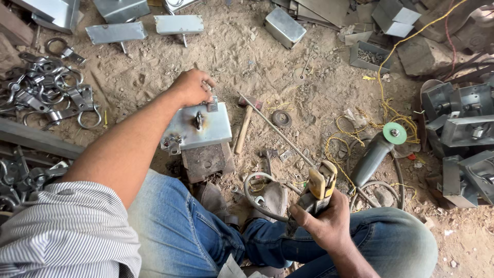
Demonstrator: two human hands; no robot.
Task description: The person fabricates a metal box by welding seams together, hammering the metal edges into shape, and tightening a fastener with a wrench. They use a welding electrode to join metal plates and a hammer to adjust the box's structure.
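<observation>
My left hand reaches out over a grey metal box lid and pinches a small metal piece at its far edge. A metal loop is fixed at the lid's middle, with scorch marks around it. The lid rests on a rusty block. My right hand grips a yellow-handled welding electrode holder with a thin rod that points up and left toward the lid. A grey cable loops from the holder.
An angle grinder with a green disc lies at the right among yellow wire. A wooden-handled hammer lies beside the lid. Metal rings and clasps are piled at the left. Grey metal boxes are stacked at the right; more boxes lie at the top.
</observation>
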